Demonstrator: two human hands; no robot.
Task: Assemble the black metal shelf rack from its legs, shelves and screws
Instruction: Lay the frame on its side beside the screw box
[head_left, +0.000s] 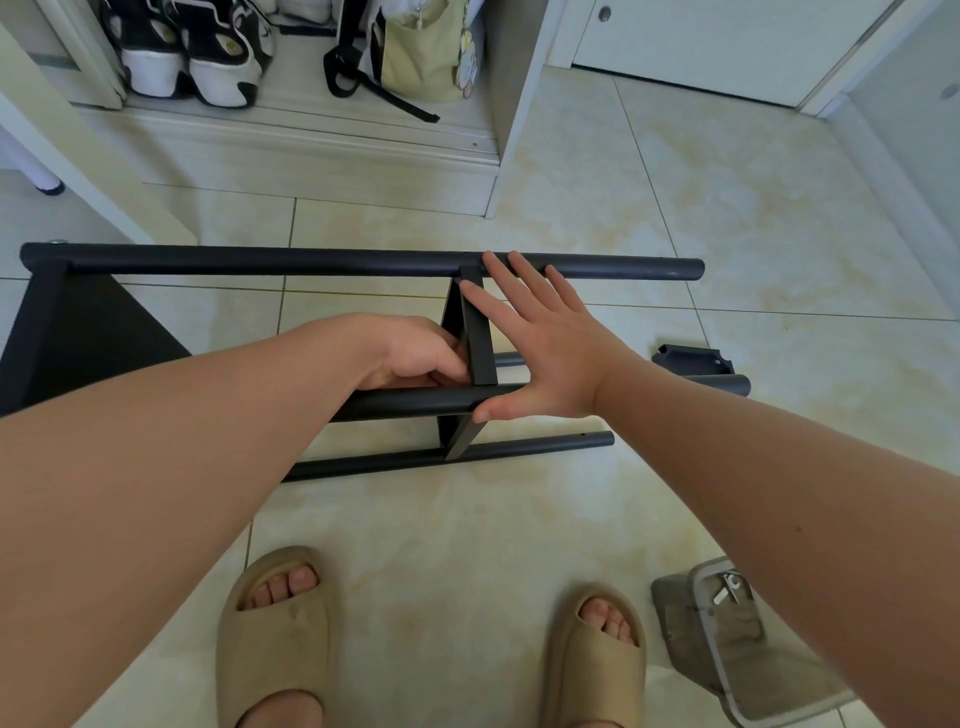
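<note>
Rack (363, 262) lies on its side on the tile floor (675, 182), right in front of the person's feet, both hands on its middle part. Left hand (415, 358) sits just above the middle leg (415, 402), fingers curled, tips against the left face of the thin shelf (478, 338); cannot tell if they pinch anything. Right hand (540, 348) is flat, fingers straight and spread, palm against the right side of that shelf, fingertips reaching the far leg (311, 260), thumb lying along the middle leg.

Rack is matte black: round tube legs running left to right, the shelf seen edge-on standing across them. Near leg (519, 447) lies closest to the feet, small hole near its right end. A wider dark shelf (78, 332) closes the left end.

A small black bracket (691, 358) lies on the floor to the right, apart from the hands. A grey bin (727, 649) by the right foot holds some metal hardware (727, 590). Tan slippers (275, 623) on both feet. Cabinet at the back holds sneakers (192, 52) and a bag (421, 52).
</note>
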